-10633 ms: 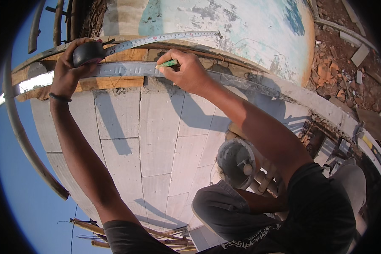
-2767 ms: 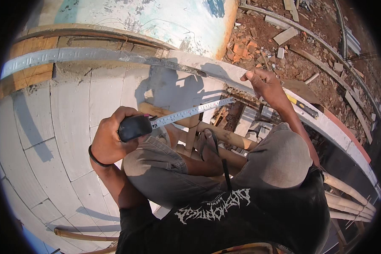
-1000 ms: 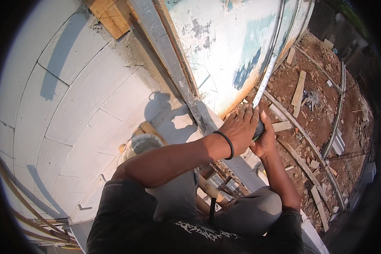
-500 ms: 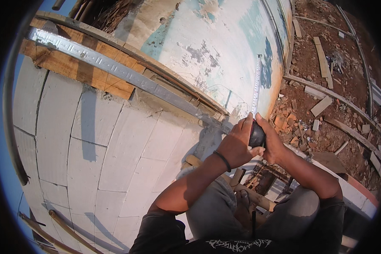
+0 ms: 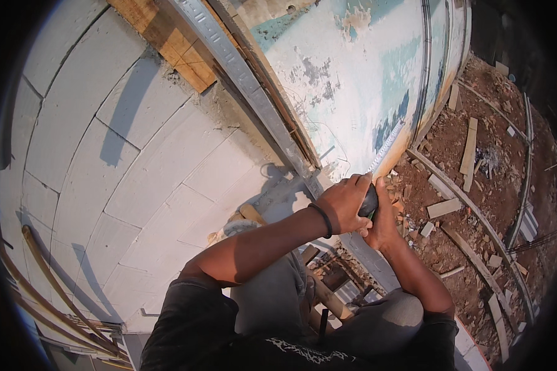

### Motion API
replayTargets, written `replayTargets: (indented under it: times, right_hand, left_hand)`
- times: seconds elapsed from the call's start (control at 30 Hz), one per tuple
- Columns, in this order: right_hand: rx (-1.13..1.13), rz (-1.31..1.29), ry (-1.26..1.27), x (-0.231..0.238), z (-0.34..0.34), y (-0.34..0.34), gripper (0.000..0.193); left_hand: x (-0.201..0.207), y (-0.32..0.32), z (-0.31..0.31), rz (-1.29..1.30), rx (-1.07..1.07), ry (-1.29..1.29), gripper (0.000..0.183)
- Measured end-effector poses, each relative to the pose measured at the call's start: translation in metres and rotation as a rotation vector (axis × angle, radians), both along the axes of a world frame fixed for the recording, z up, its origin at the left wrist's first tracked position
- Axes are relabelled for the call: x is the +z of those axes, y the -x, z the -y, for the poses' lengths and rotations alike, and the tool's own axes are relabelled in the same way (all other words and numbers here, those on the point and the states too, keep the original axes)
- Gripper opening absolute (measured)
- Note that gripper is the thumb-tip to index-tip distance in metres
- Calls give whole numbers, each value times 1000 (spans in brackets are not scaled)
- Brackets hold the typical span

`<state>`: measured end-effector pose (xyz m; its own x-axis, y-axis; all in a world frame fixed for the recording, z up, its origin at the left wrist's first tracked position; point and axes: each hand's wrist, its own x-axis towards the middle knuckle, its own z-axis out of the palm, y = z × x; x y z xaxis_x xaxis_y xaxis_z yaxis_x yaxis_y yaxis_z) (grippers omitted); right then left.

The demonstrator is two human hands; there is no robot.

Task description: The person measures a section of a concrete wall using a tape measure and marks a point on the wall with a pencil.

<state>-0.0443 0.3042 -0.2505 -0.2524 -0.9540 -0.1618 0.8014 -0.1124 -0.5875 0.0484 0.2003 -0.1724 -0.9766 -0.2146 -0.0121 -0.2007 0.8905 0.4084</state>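
Note:
A dark tape measure [image 5: 369, 203] is held between both hands, above the end of the metal channel. Its white blade [image 5: 387, 147] sticks out away from me, over the peeling white and blue painted wall. My left hand [image 5: 343, 203] wraps round the case from the left, a black band on its wrist. From the other side my right hand [image 5: 384, 216] grips the case, its thumb pointing up along it. The long silver metal channel [image 5: 235, 77] runs from the far left toward my hands, along the top of the wall.
Pale block wall [image 5: 148, 148] spreads to the left, with a yellowish wooden board [image 5: 195, 65] at its far edge. Reddish ground with broken bricks and planks [image 5: 470, 145] lies far below on the right. Beneath my legs are bamboo poles [image 5: 331, 297]. Curved poles [image 5: 56, 272] stand at lower left.
The view has turned, so the channel now runs more steeply. The tape blade tilts further right and looks shorter. Both hands still hold the case.

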Motion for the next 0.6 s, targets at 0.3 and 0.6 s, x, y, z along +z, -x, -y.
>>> replayTargets:
  times: [0.3,0.6]
  right_hand:
    - [-152,-78,-72,12,4,2,56]
    - [-325,-34,18,9,-12,7,43]
  left_hand:
    - [-5,16,8,-90,24,-84,60]
    - [-30,36,-10,-329,-21,-243,70]
